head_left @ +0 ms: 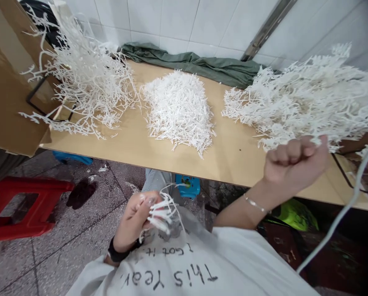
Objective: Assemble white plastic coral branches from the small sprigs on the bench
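White sprigs (162, 211) in closed left hand (134, 224)

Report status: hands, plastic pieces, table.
Left hand shut on small sprigs. Right hand fisted at right pile. Middle heap untouched.

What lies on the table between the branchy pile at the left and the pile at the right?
In the head view, a heap of short white pieces lies between the left pile and the right pile.
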{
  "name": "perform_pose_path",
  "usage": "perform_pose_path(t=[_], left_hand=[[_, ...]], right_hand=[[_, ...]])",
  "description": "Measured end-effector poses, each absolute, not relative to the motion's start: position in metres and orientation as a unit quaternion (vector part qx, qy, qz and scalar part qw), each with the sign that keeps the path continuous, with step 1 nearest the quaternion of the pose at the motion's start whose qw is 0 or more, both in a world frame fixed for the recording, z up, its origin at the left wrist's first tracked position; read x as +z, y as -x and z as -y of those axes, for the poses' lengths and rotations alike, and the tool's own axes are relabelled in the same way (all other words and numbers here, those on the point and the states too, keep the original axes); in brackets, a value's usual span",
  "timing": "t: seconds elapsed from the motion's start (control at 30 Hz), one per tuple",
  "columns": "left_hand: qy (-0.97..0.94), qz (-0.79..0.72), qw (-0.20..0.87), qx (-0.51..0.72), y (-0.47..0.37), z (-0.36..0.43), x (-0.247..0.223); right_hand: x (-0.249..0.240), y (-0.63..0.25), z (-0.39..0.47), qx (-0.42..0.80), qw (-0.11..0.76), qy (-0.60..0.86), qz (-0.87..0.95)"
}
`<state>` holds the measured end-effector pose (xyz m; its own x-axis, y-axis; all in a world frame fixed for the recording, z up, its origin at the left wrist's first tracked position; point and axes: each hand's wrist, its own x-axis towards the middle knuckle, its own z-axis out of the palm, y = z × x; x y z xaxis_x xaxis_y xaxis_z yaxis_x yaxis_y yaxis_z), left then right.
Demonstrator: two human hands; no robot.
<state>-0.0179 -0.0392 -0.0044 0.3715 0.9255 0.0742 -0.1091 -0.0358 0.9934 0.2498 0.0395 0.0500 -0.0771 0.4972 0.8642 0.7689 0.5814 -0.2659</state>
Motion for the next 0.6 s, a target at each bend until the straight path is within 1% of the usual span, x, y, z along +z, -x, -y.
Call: perform_pose_path(t=[0.03,0.07,0.1,0.13,0.17,0.27,0.47,0.6], left_hand=[[-0.556,-0.358,0.605,0.444,0.015,0.036,-0.004],[-0.536,-0.355,0.616,0.455,0.010,0.032,-0.004],[-0.516,-0.352,0.627,0.465,0.003,0.028,-0.004],[-0.501,-0.352,0.632,0.475,-0.004,0.023,-0.004],[-0.491,-0.356,0.633,0.481,-0.010,0.020,-0.004],[-0.488,-0.367,0.626,0.485,-0.020,0.012,-0.007],[-0.478,-0.346,0.628,0.508,-0.021,0.005,-0.014],[-0.479,-0.349,0.622,0.511,-0.023,0.002,-0.012]], right_hand=[[0.047,-0.248,-0.039,0.093,0.607,0.450,0.649],[0.042,-0.242,-0.038,0.265,0.644,0.443,0.565],[0.037,-0.233,-0.038,0.363,0.646,0.432,0.514],[0.031,-0.223,-0.038,0.420,0.637,0.418,0.493],[0.025,-0.212,-0.039,0.446,0.624,0.409,0.495],[0.017,-0.195,-0.043,0.470,0.596,0.387,0.523],[0.018,-0.201,-0.042,0.426,0.533,0.411,0.605],[0.019,-0.198,-0.032,0.449,0.496,0.375,0.642]])
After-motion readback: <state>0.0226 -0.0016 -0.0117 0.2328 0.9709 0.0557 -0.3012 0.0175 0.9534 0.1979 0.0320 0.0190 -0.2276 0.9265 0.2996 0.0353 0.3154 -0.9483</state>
